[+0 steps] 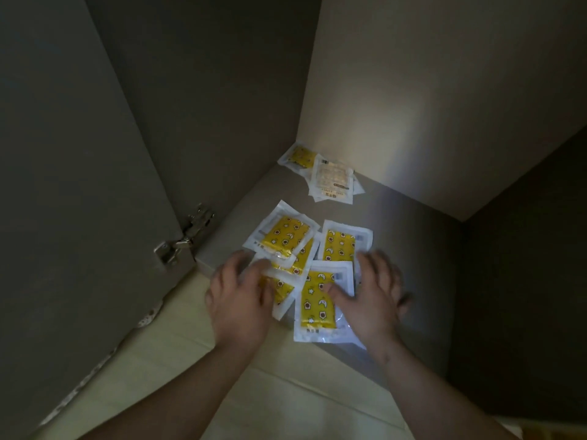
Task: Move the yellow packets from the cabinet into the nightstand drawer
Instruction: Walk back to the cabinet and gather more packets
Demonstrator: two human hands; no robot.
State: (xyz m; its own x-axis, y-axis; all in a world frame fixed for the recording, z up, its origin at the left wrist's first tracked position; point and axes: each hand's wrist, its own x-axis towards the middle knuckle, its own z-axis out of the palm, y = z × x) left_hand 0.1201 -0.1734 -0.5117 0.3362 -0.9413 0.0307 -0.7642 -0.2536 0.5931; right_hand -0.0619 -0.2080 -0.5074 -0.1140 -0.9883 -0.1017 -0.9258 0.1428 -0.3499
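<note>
Yellow star-and-moon printed packets in clear, white-edged plastic sleeves (287, 238) are scattered, overlapping, on the grey cabinet shelf (403, 230). Left hand (241, 296) and right hand (373, 293) are laid flat on the near cluster with fingers spread and nothing clasped, judged as raking them together. A second small heap (330, 182) is noted in the back corner. Printed text is illegible. The nightstand drawer is not seen.
</note>
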